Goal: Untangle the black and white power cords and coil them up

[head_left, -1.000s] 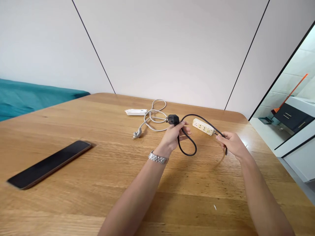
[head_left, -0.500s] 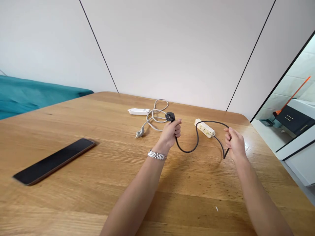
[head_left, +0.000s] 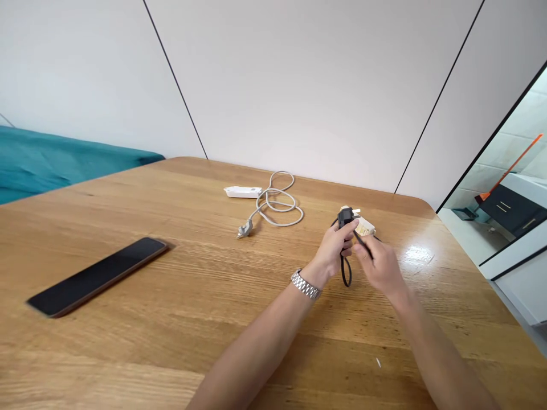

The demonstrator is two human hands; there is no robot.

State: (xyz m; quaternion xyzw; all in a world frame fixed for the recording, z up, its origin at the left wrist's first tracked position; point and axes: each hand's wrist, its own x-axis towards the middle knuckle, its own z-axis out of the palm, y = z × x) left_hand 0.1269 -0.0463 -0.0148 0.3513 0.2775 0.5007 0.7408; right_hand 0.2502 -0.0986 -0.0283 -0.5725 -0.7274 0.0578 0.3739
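Note:
My left hand [head_left: 332,250], with a metal-link watch on its wrist, is closed around a black three-pin plug [head_left: 345,216] and the start of its cord. The plug's pins point right. My right hand [head_left: 379,266] pinches the black cord [head_left: 363,246] close beside the left hand. A loop of that cord hangs below the left hand. Partly hidden behind both hands, a cream-white power strip [head_left: 365,226] lies on the table. Farther left rests a white power strip [head_left: 243,192] with a loosely coiled grey-white cord [head_left: 280,225] and a grey plug [head_left: 245,229].
A dark tablet-like slab [head_left: 100,276] lies on the left of the wooden table [head_left: 205,319]. A small white scrap [head_left: 378,362] is near the front. Behind stands a white panelled wall [head_left: 290,85]. A teal seat [head_left: 72,162] is at left, and an orange-handled broom [head_left: 517,162] at right.
My left hand has moved right with the black plug, turning its pins rightward. My right hand has come left to meet it, and the stretched cord is now gathered into a loop.

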